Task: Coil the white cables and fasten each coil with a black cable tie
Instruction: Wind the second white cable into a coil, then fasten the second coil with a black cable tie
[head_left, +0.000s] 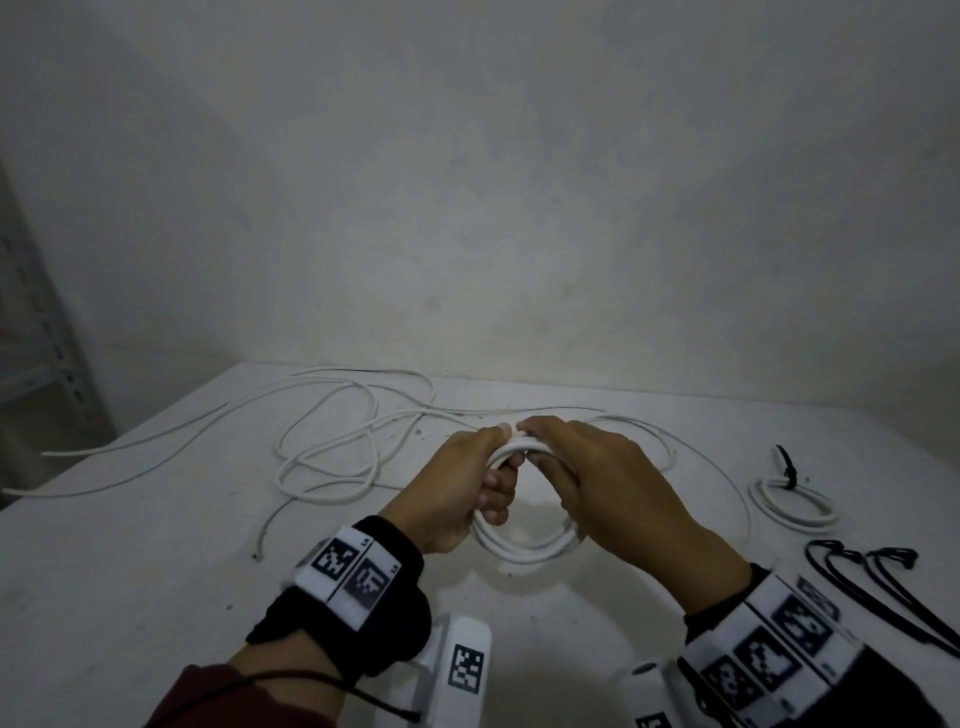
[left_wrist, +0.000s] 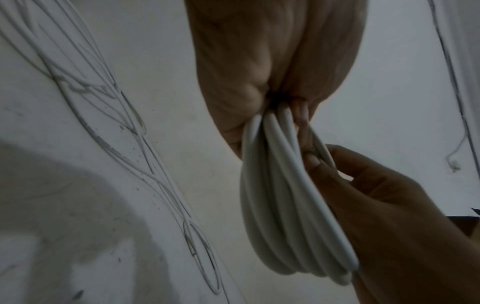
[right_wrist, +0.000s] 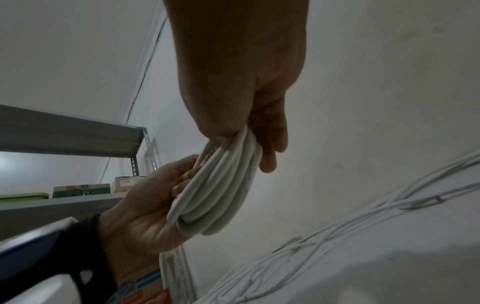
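currently both hands, left hand (head_left: 457, 483) and right hand (head_left: 597, 478), grip the coil (head_left: 524, 545); next needs a black tie (head_left: 878, 577) from the desk's right edge.

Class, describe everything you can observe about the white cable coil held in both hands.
The white cable coil is a round bundle of several loops of smooth, plastic-looking white cable, lying side by side. It is held above the table, upright in the wrist views. The left hand grips its left side, fingers curled through the loops; the right hand grips the right side, and the two hands meet at the top. No black tie is on it yet.
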